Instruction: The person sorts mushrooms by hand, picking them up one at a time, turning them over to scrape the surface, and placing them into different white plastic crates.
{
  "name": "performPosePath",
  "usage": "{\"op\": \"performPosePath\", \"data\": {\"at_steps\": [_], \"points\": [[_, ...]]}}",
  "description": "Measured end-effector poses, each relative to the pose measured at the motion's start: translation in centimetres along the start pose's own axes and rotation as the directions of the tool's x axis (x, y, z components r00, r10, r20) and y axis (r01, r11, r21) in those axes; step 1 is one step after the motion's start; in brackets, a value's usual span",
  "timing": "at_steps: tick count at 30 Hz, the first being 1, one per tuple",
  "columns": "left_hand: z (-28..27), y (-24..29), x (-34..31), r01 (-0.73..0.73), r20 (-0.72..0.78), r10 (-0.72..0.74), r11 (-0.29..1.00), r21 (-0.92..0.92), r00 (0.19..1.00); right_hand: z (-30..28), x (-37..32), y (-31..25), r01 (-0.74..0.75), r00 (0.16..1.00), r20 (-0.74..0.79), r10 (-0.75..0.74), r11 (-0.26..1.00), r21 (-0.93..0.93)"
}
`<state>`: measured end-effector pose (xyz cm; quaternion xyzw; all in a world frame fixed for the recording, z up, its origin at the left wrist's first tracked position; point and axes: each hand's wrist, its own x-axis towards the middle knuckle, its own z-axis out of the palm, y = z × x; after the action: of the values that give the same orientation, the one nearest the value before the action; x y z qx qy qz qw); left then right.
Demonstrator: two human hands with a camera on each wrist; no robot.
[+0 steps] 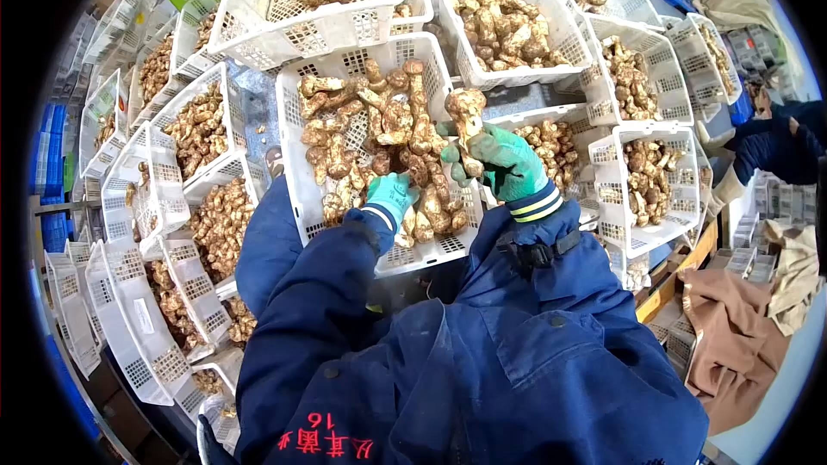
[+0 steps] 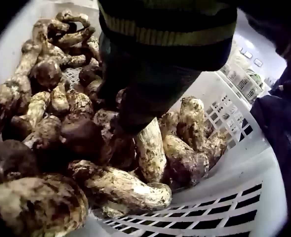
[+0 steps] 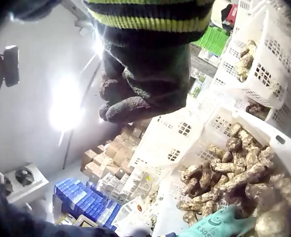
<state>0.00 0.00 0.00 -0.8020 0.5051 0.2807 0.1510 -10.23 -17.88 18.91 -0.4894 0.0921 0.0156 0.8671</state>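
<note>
My right hand (image 1: 508,162), in a green glove, pinches a matsutake mushroom (image 1: 466,114) above the right side of a white plastic basket (image 1: 291,155). The mushroom stands upright, with a pale brown-flecked stem. In the right wrist view, this hand (image 3: 145,86) has curled fingers, and the mushroom is hidden. My left hand (image 1: 393,195), also gloved, reaches down into the basket among many matsutake mushrooms (image 1: 394,120). Its fingertips are at the mushrooms; I cannot tell whether they grip one. Dirt-covered stems and brown caps surround the left hand (image 2: 145,94) in the left wrist view.
White baskets of mushrooms stand all around: one behind (image 1: 508,77), one stacked higher at the back (image 1: 301,39), several along the left (image 1: 164,301) and right (image 1: 689,232). Brown cloth (image 1: 736,336) lies at right. Another person's sleeve (image 1: 780,146) shows at far right.
</note>
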Motion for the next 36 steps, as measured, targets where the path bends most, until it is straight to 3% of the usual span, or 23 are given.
{"op": "performPosePath", "data": {"at_steps": [1, 2, 3, 4, 6, 8, 9, 11, 12, 13, 16, 17, 18, 20, 23, 24, 27, 28, 30, 31, 32, 33, 36], "points": [[-0.2, -0.2, 0.0, 0.046, -0.034, -0.046, 0.999, -0.024, 0.998, 0.2, -0.1, 0.2, -0.020, 1.000, -0.012, 0.020, 1.000, 0.007], [-0.2, -0.7, -0.2, -0.023, 0.043, 0.017, 0.990, 0.143, 0.999, 0.4, -0.2, 0.4, -0.039, 0.999, -0.023, 0.039, 0.999, 0.014], [1.5, -1.0, -2.2, 0.096, 0.041, -0.095, 0.995, -0.033, 0.995, 0.7, -0.3, 0.6, -0.058, 0.998, -0.035, 0.059, 0.998, 0.022], [0.9, -1.5, -4.0, 0.024, -0.066, -0.030, 0.995, -0.095, 0.997, -0.7, 0.4, 1.3, 0.280, 0.959, 0.137, -0.246, 0.895, -0.347], [-0.5, -3.1, -6.1, -0.030, -0.218, -0.030, 0.963, -0.267, 0.975, -3.4, 1.1, 1.4, 0.582, 0.807, 0.445, -0.387, 0.400, -0.708], [1.0, -5.4, -8.2, -0.143, -0.448, -0.115, 0.854, -0.501, 0.886, -2.6, 0.9, 2.0, 0.198, 0.976, 0.069, -0.204, 0.725, -0.659], [0.7, -6.2, -9.0, -0.230, -0.515, -0.140, 0.775, -0.589, 0.846, -1.2, 1.0, 1.2, 0.126, 0.986, -0.017, -0.167, 0.803, -0.582], [-5.3, -5.6, -13.2, -0.184, -0.350, -0.292, 0.473, -0.862, 0.890, -0.6, 1.4, 0.8, 0.076, 0.992, -0.051, -0.115, 0.871, -0.485], [-4.9, -5.9, -13.5, -0.314, -0.398, -0.290, 0.296, -0.902, 0.870, -2.2, 1.5, 1.7, 0.089, 0.995, -0.002, -0.103, 0.871, -0.483], [-7.0, -5.7, -15.6, -0.258, -0.203, -0.199, -0.312, -0.914, 0.959, -1.3, 1.5, 1.2, 0.076, 0.997, 0.004, -0.078, 0.948, -0.310], [-3.0, -5.3, -14.2, -0.182, -0.128, -0.129, -0.690, -0.700, 0.983, -3.8, 1.4, 3.4, 0.093, 0.995, 0.040, -0.090, 0.993, -0.079], [-4.0, -4.4, -15.1, -0.122, -0.066, -0.103, -0.798, -0.591, 0.993, -1.9, 1.4, 2.4, 0.071, 0.994, 0.079, -0.081, 0.990, 0.123], [-3.7, -4.1, -15.1, -0.115, -0.034, -0.117, -0.805, -0.582, 0.993, 0.6, 1.0, 0.0, 0.040, 0.989, 0.123, -0.082, 0.950, 0.310], [-2.8, -4.5, -14.4, -0.064, -0.049, -0.044, -0.839, -0.541, 0.998, 0.2, 0.9, 0.0, 0.058, 0.990, 0.108, -0.090, 0.962, 0.268], [-0.3, -5.2, -13.6, -0.182, -0.131, -0.131, -0.823, -0.539, 0.983, 0.6, 0.3, -1.7, 0.079, 0.994, 0.049, -0.092, 0.971, 0.224], [-0.4, -5.0, -13.6, -0.168, -0.130, -0.116, -0.830, -0.532, 0.985, 0.4, 0.4, -1.5, 0.324, 0.934, 0.130, -0.334, 0.942, 0.089], [-1.6, -5.1, -14.0, -0.086, -0.180, 0.009, -0.857, -0.509, 0.984, -1.9, 1.4, -1.4, -0.114, 0.993, 0.008, 0.118, 0.935, 0.336], [-1.4, -5.1, -13.7, -0.054, -0.190, 0.046, -0.870, -0.490, 0.981, -3.5, 1.9, -0.2, 0.415, 0.907, 0.084, -0.412, 0.844, -0.341], [0.2, -5.0, -13.1, -0.063, -0.201, 0.030, -0.895, -0.441, 0.979, -5.6, 2.5, 2.8, 0.743, 0.588, 0.406, -0.699, 0.269, -0.613], [1.3, -5.0, -13.0, -0.102, -0.203, -0.017, -0.904, -0.416, 0.979, -3.4, 1.5, 1.1, 0.445, 0.892, 0.226, -0.391, 0.846, -0.294], [1.6, -5.4, -12.7, -0.089, -0.252, 0.017, -0.910, -0.404, 0.968, -1.2, 0.6, -0.6, -0.003, 1.000, -0.004, 0.004, 0.965, 0.262], [1.7, -5.7, -12.5, -0.074, -0.300, 0.051, -0.917, -0.393, 0.953, -1.3, 1.1, -0.8, -0.051, 0.999, 0.016, 0.048, 0.958, 0.284], [2.1, -5.6, -12.5, -0.303, -0.302, -0.150, -0.769, -0.563, 0.941, -4.3, 3.4, 1.0, -0.108, 0.963, -0.226, 0.145, 0.980, 0.165]]}}
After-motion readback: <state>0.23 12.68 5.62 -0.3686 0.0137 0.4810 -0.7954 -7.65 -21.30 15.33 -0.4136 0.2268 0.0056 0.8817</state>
